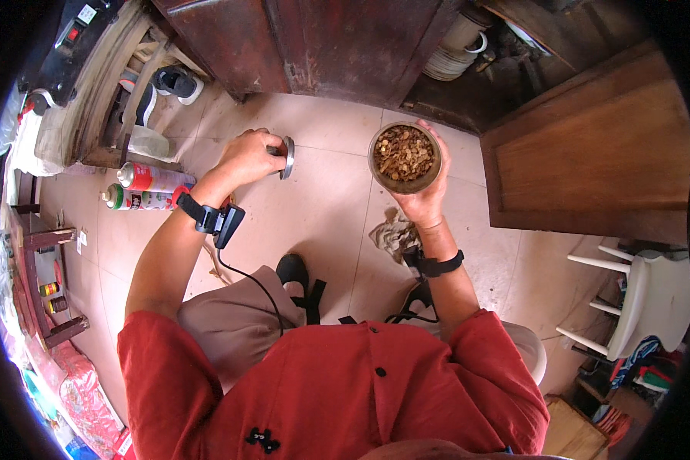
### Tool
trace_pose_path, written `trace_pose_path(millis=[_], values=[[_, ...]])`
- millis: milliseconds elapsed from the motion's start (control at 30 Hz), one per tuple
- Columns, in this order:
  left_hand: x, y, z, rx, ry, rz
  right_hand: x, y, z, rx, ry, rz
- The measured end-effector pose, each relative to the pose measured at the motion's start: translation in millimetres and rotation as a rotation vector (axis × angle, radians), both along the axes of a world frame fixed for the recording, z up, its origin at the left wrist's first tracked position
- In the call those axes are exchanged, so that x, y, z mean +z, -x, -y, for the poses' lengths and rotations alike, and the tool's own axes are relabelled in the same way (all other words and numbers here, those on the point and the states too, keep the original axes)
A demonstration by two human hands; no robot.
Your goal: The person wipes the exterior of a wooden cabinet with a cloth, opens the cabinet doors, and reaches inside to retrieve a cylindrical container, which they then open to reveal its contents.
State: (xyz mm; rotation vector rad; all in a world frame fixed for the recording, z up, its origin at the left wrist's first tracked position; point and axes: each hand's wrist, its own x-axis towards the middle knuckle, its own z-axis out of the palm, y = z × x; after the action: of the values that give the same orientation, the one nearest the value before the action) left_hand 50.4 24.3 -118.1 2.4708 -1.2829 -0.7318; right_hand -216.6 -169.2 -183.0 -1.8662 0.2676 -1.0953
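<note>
My left hand (pixel 252 155) grips a round metal lid (pixel 289 158), held on edge over the tiled floor. Its fingers are closed around the lid's dark inner or knob side; which of the two I cannot tell. In my right hand (pixel 437 178) sits a round bowl-like container (pixel 403 188), its mouth turned up towards me. Brown dried flakes or chips (pixel 403 154) fill much of it. The palm and fingers wrap its right side and underside. Below that wrist, a crumpled tan cloth or paper (pixel 394 233) lies on the floor.
Two spray cans (pixel 155 177) lie on the floor left of my left wrist. Ahead stands a dark wooden cabinet (pixel 333 46); its open door (pixel 586 155) juts out at right, with stacked dishes (pixel 448 62) inside. A white plastic chair (pixel 650 305) and shoes (pixel 175 83) are farther off.
</note>
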Motion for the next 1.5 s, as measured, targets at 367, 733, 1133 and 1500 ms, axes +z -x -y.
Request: trace_pose_path(millis=[367,733,1133,1500], values=[[-4,-2,-8,-0.015,0.130,-0.039,20,-3,1,-0.017,0.166,0.035],[5,5,-2,-0.023,0.036,0.051,128,-3,-21,0.028,0.396,0.334],[-11,-6,-4,-0.129,0.022,0.086,147,3,-18,-0.020,0.471,0.374],[-2,1,-1,-0.054,-0.045,0.056,118,4,-4,-0.069,0.353,0.197]])
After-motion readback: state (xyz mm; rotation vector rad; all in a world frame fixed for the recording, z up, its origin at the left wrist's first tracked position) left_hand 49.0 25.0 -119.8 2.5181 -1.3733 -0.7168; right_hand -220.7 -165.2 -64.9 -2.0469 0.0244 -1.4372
